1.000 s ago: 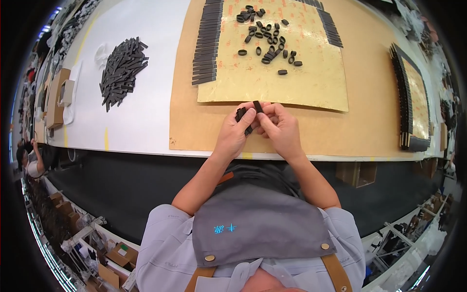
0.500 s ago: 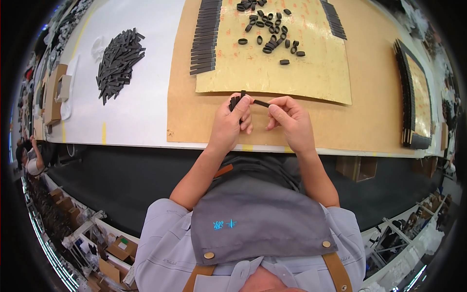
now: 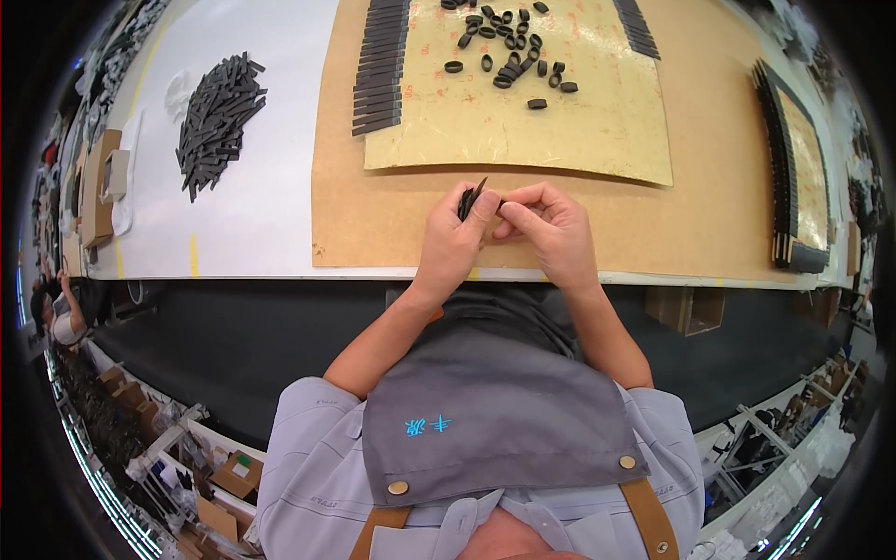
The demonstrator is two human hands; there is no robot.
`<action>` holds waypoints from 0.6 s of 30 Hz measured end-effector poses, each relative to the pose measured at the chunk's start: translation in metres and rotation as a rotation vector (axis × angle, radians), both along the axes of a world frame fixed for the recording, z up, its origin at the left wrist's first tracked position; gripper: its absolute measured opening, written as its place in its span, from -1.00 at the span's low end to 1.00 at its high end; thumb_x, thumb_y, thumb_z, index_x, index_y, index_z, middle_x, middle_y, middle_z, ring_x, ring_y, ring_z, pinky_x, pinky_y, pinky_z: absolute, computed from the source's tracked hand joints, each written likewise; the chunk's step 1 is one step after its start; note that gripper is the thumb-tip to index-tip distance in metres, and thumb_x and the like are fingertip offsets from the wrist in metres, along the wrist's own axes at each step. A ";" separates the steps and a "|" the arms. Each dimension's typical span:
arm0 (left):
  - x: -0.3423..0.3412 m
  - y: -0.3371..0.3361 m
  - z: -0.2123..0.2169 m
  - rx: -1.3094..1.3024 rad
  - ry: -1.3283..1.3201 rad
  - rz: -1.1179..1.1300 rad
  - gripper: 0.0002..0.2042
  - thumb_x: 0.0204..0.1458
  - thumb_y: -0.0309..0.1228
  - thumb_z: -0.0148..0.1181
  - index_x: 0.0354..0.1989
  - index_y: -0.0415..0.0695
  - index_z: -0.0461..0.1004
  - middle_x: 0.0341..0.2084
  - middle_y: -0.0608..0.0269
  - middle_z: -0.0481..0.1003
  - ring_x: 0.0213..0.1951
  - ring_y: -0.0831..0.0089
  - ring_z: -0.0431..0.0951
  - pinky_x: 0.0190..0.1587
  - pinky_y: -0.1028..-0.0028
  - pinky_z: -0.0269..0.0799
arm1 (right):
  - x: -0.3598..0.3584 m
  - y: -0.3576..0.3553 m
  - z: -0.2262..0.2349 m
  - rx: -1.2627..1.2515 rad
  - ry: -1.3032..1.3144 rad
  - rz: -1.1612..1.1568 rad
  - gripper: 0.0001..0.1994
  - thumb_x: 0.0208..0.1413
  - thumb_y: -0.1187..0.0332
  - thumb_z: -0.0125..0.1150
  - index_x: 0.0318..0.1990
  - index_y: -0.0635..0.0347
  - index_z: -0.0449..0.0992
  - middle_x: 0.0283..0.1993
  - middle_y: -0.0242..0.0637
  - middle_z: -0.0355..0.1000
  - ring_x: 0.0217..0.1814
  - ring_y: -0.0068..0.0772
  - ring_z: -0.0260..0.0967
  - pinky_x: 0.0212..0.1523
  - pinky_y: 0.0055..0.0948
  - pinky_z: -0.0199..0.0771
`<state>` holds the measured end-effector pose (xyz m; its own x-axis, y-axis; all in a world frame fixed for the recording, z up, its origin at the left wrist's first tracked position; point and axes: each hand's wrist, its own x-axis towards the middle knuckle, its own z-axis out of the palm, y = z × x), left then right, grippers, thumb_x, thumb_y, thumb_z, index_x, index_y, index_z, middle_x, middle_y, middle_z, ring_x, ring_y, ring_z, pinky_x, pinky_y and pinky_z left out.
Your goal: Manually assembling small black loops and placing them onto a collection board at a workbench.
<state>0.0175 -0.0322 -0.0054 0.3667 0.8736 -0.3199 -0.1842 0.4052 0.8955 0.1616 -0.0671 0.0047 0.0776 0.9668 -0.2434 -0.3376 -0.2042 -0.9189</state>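
- The left hand [image 3: 451,238] had its fingers closed around several black strips [image 3: 467,203], one end poking up past the thumb.
- The right hand [image 3: 555,233], just beside it, pinched a dark piece [image 3: 501,203] between thumb and fingers; most of that piece was hidden.
- Both hands were above brown paper [image 3: 373,229] on the desk [image 3: 271,191], near a yellow board [image 3: 597,117].
- Black rings [image 3: 513,69] lay scattered on the board; a pile of strips [image 3: 219,121] lay left.
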 end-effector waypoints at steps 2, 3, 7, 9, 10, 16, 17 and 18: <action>0.000 0.000 0.000 -0.010 -0.015 -0.002 -0.75 0.13 -0.22 0.14 -0.39 -0.17 0.38 -0.65 0.55 0.21 -0.64 0.79 0.13 -0.62 0.69 0.06 | 0.002 -0.001 0.002 -0.003 0.029 0.031 -0.89 0.12 0.50 0.13 -0.24 0.38 0.43 -0.36 -0.24 0.47 -0.38 -0.55 0.45 -0.31 -0.60 0.49; -0.001 0.000 0.001 -0.017 -0.032 -0.006 -0.76 0.12 -0.23 0.15 -0.40 -0.16 0.37 -0.66 0.54 0.22 -0.65 0.79 0.12 -0.64 0.68 0.05 | 0.002 -0.001 0.004 -0.002 0.057 0.059 -0.89 0.12 0.51 0.14 -0.24 0.39 0.44 -0.35 -0.23 0.48 -0.37 -0.55 0.46 -0.30 -0.60 0.48; -0.005 0.005 0.004 -0.174 -0.173 -0.084 -0.77 0.10 -0.26 0.18 -0.40 -0.16 0.38 -0.69 0.53 0.21 -0.70 0.79 0.09 -0.68 0.66 -0.02 | 0.009 0.000 0.008 -0.043 0.076 0.106 -0.89 0.10 0.51 0.16 -0.26 0.38 0.44 -0.36 -0.24 0.47 -0.40 -0.55 0.46 -0.31 -0.61 0.47; -0.008 0.007 0.004 -0.193 -0.162 -0.166 -0.79 0.08 -0.29 0.20 -0.40 -0.15 0.38 -0.74 0.55 0.18 -0.74 0.79 0.05 -0.70 0.66 -0.08 | 0.010 0.000 0.009 -0.068 0.035 0.111 -0.89 0.09 0.49 0.17 -0.29 0.37 0.43 -0.39 -0.24 0.47 -0.46 -0.55 0.44 -0.34 -0.55 0.51; -0.009 0.010 0.005 -0.198 -0.162 -0.166 -0.79 0.08 -0.29 0.20 -0.40 -0.15 0.38 -0.74 0.55 0.18 -0.74 0.79 0.05 -0.70 0.66 -0.08 | 0.011 0.000 0.008 -0.073 0.035 0.110 -0.89 0.09 0.49 0.17 -0.29 0.37 0.43 -0.39 -0.24 0.47 -0.46 -0.55 0.44 -0.34 -0.55 0.51; -0.027 0.026 0.014 -0.239 -0.044 -0.410 -0.86 0.06 -0.37 0.17 -0.37 -0.19 0.44 -0.78 0.56 0.13 -0.74 0.78 0.03 -0.71 0.64 -0.10 | 0.019 0.000 0.009 -0.161 0.111 0.152 -0.91 0.07 0.50 0.15 -0.31 0.35 0.43 -0.44 -0.29 0.42 -0.51 -0.57 0.42 -0.45 -0.50 0.55; -0.028 0.027 0.015 -0.242 -0.046 -0.408 -0.86 0.06 -0.37 0.17 -0.37 -0.19 0.44 -0.78 0.56 0.13 -0.74 0.78 0.03 -0.71 0.64 -0.10 | 0.020 0.000 0.009 -0.176 0.092 0.176 -0.91 0.07 0.50 0.15 -0.31 0.35 0.43 -0.44 -0.29 0.42 -0.51 -0.57 0.42 -0.45 -0.50 0.56; -0.028 0.028 0.016 -0.226 -0.003 -0.441 -0.87 0.06 -0.38 0.16 -0.36 -0.20 0.46 -0.78 0.56 0.14 -0.74 0.77 0.04 -0.70 0.65 -0.09 | 0.020 -0.001 0.009 -0.190 0.072 0.199 -0.91 0.06 0.51 0.15 -0.31 0.35 0.43 -0.44 -0.30 0.42 -0.51 -0.57 0.42 -0.45 -0.50 0.56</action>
<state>-0.0108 -0.0037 0.0104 0.6867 0.5441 -0.4820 0.0462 0.6291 0.7760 0.1818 -0.0680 0.0141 -0.1336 0.8979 -0.4195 -0.3368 -0.4393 -0.8328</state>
